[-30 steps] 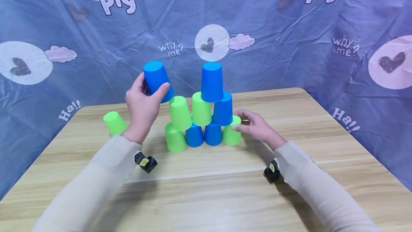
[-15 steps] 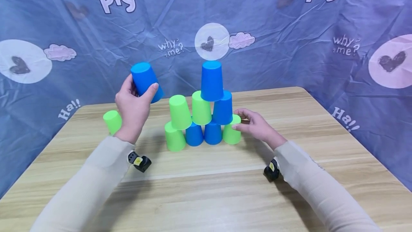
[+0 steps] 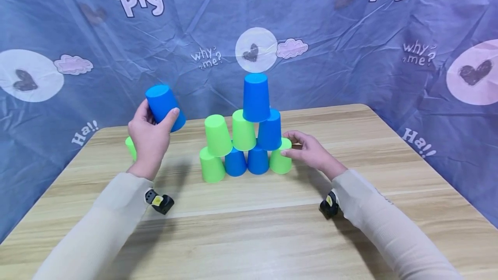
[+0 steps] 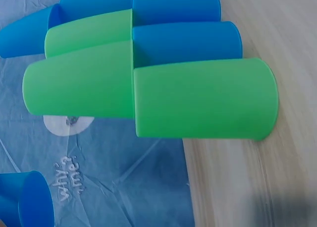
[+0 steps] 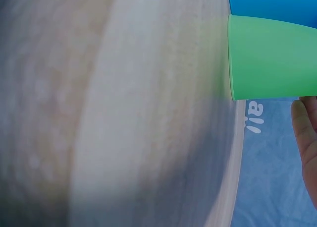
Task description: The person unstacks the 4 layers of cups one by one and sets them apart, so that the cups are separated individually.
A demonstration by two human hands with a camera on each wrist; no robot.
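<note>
My left hand [image 3: 151, 144] grips an upside-down blue cup [image 3: 160, 102], tilted and raised above the table left of a cup pyramid. Its rim end also shows at the lower left corner of the left wrist view. My right hand [image 3: 311, 154] is at the right side of the bottom-right green cup [image 3: 281, 161], fingertips right at its wall. The bottom row runs green, blue, blue, green. On it stand a left green cup [image 3: 218, 135], a middle green cup [image 3: 243, 129] and a right blue cup [image 3: 270, 131]. One blue cup [image 3: 256, 98] tops the right pair.
Behind my left wrist, another green cup [image 3: 131, 147] is partly hidden on the wooden table [image 3: 249, 237]. A printed blue cloth [image 3: 330, 46] hangs behind the table's far edge. Both forearms come in from the front corners.
My left hand has moved left and slightly down with the blue cup, away from the pyramid, now covering more of the loose green cup. The right hand and the pyramid stay put.
</note>
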